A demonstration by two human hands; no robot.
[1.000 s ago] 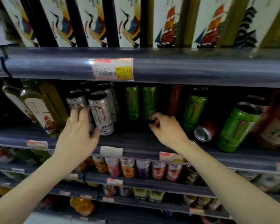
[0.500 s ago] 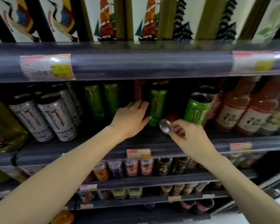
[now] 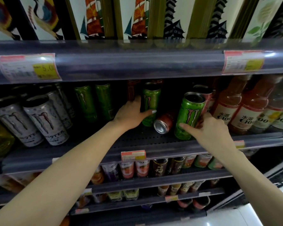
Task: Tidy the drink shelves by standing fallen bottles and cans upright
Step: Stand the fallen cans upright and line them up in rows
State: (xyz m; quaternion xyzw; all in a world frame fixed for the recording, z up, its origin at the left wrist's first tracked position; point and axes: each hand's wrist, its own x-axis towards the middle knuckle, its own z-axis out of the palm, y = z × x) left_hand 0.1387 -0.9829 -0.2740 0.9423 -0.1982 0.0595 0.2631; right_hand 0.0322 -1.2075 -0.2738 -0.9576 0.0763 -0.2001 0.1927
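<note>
A red can (image 3: 164,123) lies on its side on the middle shelf (image 3: 137,141), its silver end facing me. It rests between two upright green cans. My left hand (image 3: 131,113) wraps around the rear green can (image 3: 150,101), thumb across its front. My right hand (image 3: 209,128) holds the front green can (image 3: 188,115), fingers at its right side and thumb on its lower label. Neither hand touches the fallen red can.
White cans (image 3: 44,118) stand at the left of the shelf, two more green cans (image 3: 95,101) behind. Orange-capped bottles (image 3: 245,111) crowd the right. A pink can (image 3: 206,97) stands behind the front green one. Shelves of small bottles lie below.
My view shifted right along the shelf. My left hand left the white cans and closed on the rear green can. My right hand moved off the fallen red can onto the front green can.
</note>
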